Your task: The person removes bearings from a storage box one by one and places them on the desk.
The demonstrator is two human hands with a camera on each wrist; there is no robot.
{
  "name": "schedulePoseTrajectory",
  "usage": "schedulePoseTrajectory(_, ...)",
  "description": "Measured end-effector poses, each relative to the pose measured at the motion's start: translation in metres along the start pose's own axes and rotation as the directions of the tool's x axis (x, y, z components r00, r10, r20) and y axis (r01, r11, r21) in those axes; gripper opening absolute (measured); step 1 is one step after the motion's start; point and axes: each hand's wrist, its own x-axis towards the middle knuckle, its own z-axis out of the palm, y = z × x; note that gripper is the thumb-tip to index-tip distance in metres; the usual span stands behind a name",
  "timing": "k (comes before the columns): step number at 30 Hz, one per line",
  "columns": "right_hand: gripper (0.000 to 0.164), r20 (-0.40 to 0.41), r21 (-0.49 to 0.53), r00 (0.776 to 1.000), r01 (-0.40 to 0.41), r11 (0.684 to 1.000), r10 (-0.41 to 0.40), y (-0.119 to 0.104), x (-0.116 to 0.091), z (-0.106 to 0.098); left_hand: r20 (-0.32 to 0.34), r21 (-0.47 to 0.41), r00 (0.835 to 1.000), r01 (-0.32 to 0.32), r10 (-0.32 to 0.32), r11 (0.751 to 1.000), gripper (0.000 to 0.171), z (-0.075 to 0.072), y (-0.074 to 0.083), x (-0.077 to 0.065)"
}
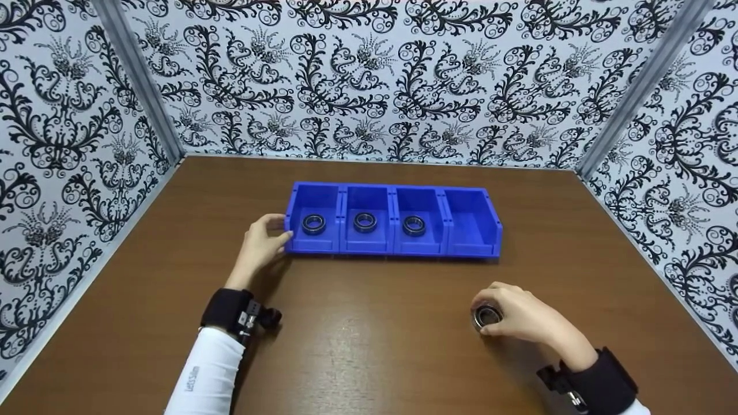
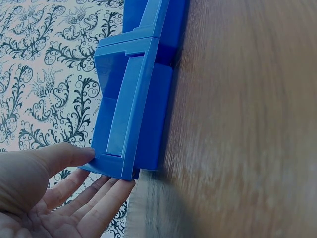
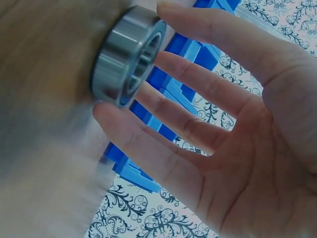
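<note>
A row of blue storage bins point(image 1: 421, 251) with four joined compartments stands on the table. My left hand point(image 1: 260, 248) grips its left end; in the left wrist view the thumb point(image 2: 74, 154) lies on the rim and the fingers are against the outer side. Three ball bearings lie in the bins: one point(image 1: 313, 231) in the leftmost compartment, one point(image 1: 364, 229) in the second, one point(image 1: 414, 233) in the third. At front right, my right hand point(image 1: 522, 314) pinches another ball bearing point(image 3: 116, 59) by its rim between thumb and fingers, tilted on edge close to the tabletop.
The brown wooden table point(image 1: 369, 334) extends in front of and beside the bins. Patterned panels point(image 1: 369, 80) close it in at the back, left and right, with grey metal posts point(image 1: 640, 86) at the corners. Both wrists wear black straps with small cameras.
</note>
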Motion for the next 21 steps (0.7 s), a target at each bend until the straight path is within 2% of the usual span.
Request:
schedulePoseTrajectory(8,0.031,-0.023,-0.023,0.998,-0.051,0.998,0.050,-0.004,0.001,-0.008,0.003,-0.001,1.000,0.005,-0.005,1.000,0.046,0.000,0.000,0.000)
schedulePoseTrajectory(10,0.033,-0.029,-0.033,0.998,-0.050,0.998,0.049,-0.005,0.002,-0.009,0.004,-0.009,1.000,0.008,-0.008,1.000,0.046,0.000,0.001,-0.001)
schedulePoseTrajectory(17,0.036,-0.053,-0.032,0.998,-0.046,0.998,0.044,-0.007,0.004,-0.015,-0.003,0.028,0.999,-0.041,0.041,0.999,0.044,-0.001,-0.001,-0.002)
schedulePoseTrajectory(21,0.034,-0.081,-0.034,0.996,-0.034,0.999,0.032,-0.007,0.006,-0.017,-0.003,0.032,0.999,-0.036,0.036,0.999,0.044,0.000,-0.001,0.000)
